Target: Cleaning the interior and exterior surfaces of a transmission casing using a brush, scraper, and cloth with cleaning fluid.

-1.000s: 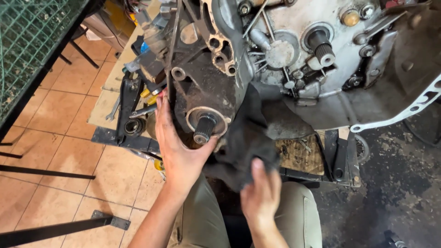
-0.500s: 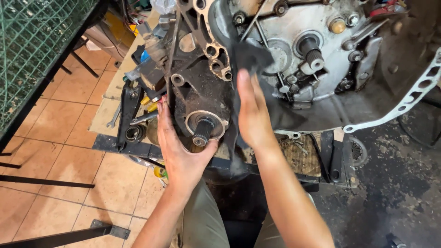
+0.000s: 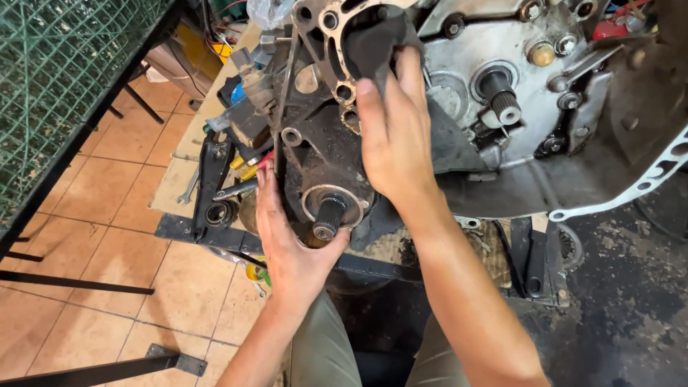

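We are pressing a dark rag (image 3: 376, 43) into the upper opening of the engine case (image 3: 315, 143) with our right hand (image 3: 390, 136), fingers laid flat and close together over the cloth, which is hanging down behind the palm. Our left hand (image 3: 290, 244) is cupping the lower edge of the case, fingers spread and thumb hooking up beside the greasy stub shaft (image 3: 330, 215); it is bracing, not gripping anything loose. The case is sitting on a low stand (image 3: 530, 265) in front of our knees, joined on its right to the lighter cover (image 3: 530, 79) with a splined shaft (image 3: 502, 97) sticking out. We are judging these risks: the rag is lying against the jagged rim of the opening, so it could be snagging on the bolt bosses and tearing or dragging our fingertips over sharp cast edges; the oily surfaces are giving the left hand a poor hold, and a slip could be sending the thumb against the shaft end; a hard push with the right hand could be rocking the whole block on its stand, though we cannot tell how it is fixed. Room for moving is tight: the splined shaft is standing just right of our right wrist, loose wrenches (image 3: 215, 186) and small parts are crowding the board on the left, and a mesh frame (image 3: 64, 86) is closing off the far left. The tiled floor (image 3: 107, 244) lower left is offering the only free way out.
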